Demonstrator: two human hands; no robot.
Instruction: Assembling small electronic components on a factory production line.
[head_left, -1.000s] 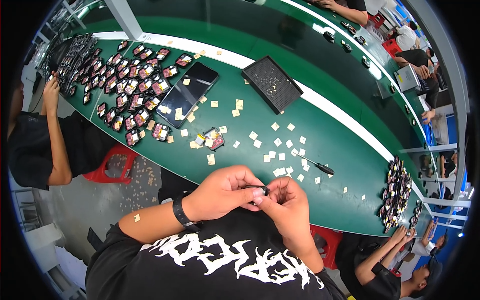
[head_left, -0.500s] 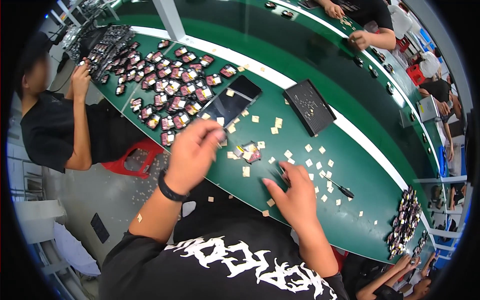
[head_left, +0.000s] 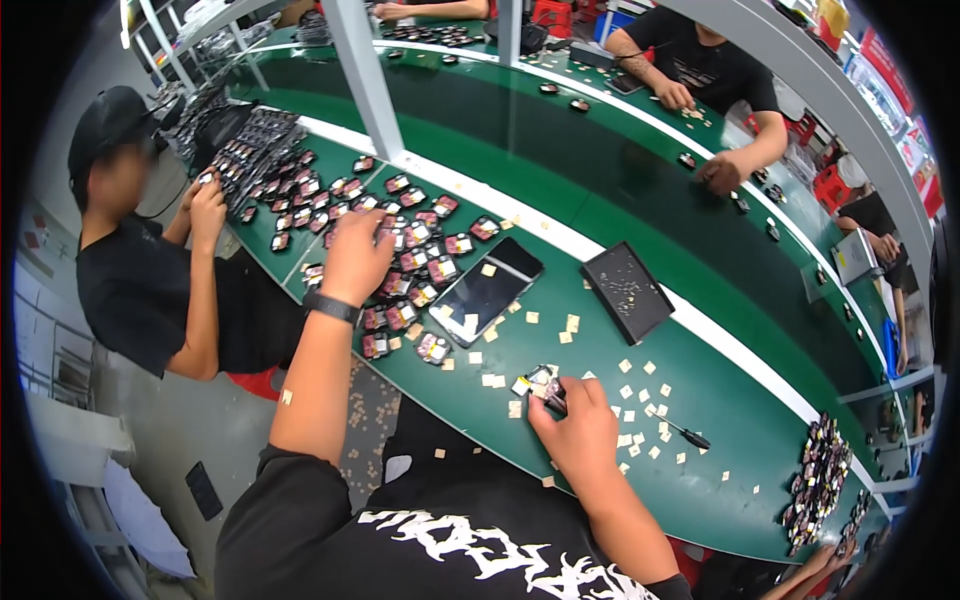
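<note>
My left hand [head_left: 358, 258] reaches over the pile of small black electronic units [head_left: 440, 268] with pink and white faces. Its fingers point down among them, and their tips are hidden. A black band circles that wrist. My right hand [head_left: 578, 425] has thumb and fingers closed on one small electronic unit [head_left: 538, 381], which shows a yellow-and-white label and rests low over the green table [head_left: 470, 395]. Small cream square pieces [head_left: 515, 409] lie around it. To its right is a screwdriver [head_left: 690, 437] with a black handle.
A dark flat panel [head_left: 485, 290] lies beside the pile. Behind it stands a black tray [head_left: 628, 292] with tiny parts inside. Another heap of units [head_left: 815, 480] sits at the far right. A co-worker [head_left: 140, 250] sits at left; another person [head_left: 715, 70] works across the belt.
My left hand has moved left and away, over the pile. My right hand has closed on the unit that lay on the table. The whole view has shifted a little.
</note>
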